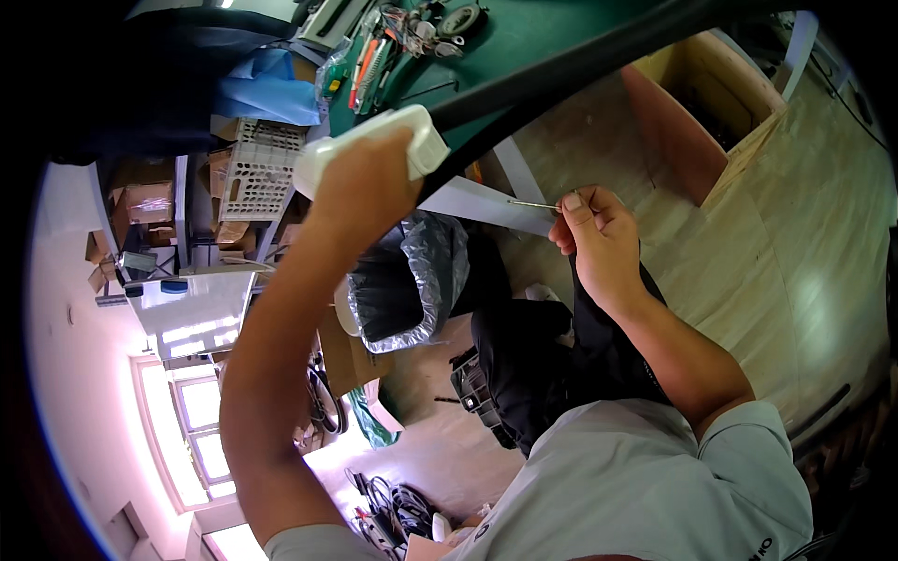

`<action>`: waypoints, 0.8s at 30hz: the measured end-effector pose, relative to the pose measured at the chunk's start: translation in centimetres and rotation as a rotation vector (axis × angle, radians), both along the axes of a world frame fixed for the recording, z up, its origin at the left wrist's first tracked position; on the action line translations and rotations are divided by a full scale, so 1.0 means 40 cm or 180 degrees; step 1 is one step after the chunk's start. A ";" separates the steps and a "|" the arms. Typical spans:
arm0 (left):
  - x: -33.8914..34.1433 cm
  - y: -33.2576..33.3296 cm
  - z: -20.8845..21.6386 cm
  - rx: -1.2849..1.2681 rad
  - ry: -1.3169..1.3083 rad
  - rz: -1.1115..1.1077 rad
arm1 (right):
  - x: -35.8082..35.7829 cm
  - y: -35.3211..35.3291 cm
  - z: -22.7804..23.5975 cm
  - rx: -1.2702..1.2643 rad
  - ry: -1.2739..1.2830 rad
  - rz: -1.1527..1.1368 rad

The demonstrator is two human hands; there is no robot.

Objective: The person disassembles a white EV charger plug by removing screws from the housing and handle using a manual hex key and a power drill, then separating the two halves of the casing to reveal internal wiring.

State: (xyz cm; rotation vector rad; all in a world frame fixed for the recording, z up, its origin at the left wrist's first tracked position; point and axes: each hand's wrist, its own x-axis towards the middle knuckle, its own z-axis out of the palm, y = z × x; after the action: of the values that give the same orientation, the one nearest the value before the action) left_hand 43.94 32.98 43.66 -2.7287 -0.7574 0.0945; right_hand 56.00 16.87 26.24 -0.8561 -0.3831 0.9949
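Observation:
My left hand (367, 192) is wrapped over a white plastic piece (426, 140) with rounded corners, at the black edge (533, 84) of the green tabletop (524, 28). What kind of piece it is cannot be made out, and my fingers' far side is hidden. To the right, below the table edge, my right hand (603, 245) pinches a thin metal rod (533, 204) between thumb and fingers. The rod's tip points left toward the white piece, apart from it. Any handle on the rod is covered by my fingers.
Cutters and other hand tools (371, 70) lie on the tabletop beside a tape roll (462, 19). A bin with a plastic liner (435, 280) stands under my left arm. A white perforated crate (262, 173) is at left, an open wooden box (678, 131) at far right.

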 end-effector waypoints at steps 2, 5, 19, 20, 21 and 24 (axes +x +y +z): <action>0.024 0.002 0.024 -0.0022 0.0112 0.0067 | 0.011 -0.005 -0.035 0.0054 -0.0001 -0.0060; 0.024 -0.005 -0.022 0.0255 0.0143 0.0368 | 0.001 -0.010 -0.053 0.0045 0.0210 -0.0012; -0.009 -0.082 0.068 -0.0234 -0.0435 0.0243 | 0.022 -0.002 0.032 0.0954 0.0291 -0.0305; -0.007 -0.076 0.075 -0.0331 -0.0408 0.0171 | 0.023 0.004 0.044 0.0990 0.0171 -0.0359; -0.009 -0.068 0.069 -0.0444 -0.0342 0.0212 | 0.025 0.005 0.052 0.0994 0.0047 -0.0417; -0.007 -0.059 0.061 -0.0352 0.0024 0.0296 | 0.027 0.021 0.065 0.1093 -0.0329 -0.0478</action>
State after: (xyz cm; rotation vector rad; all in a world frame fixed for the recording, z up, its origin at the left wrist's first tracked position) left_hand 43.64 30.61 46.10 -2.7941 -0.9025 0.1720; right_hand 57.07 17.69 28.84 -0.6156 -0.5520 0.7207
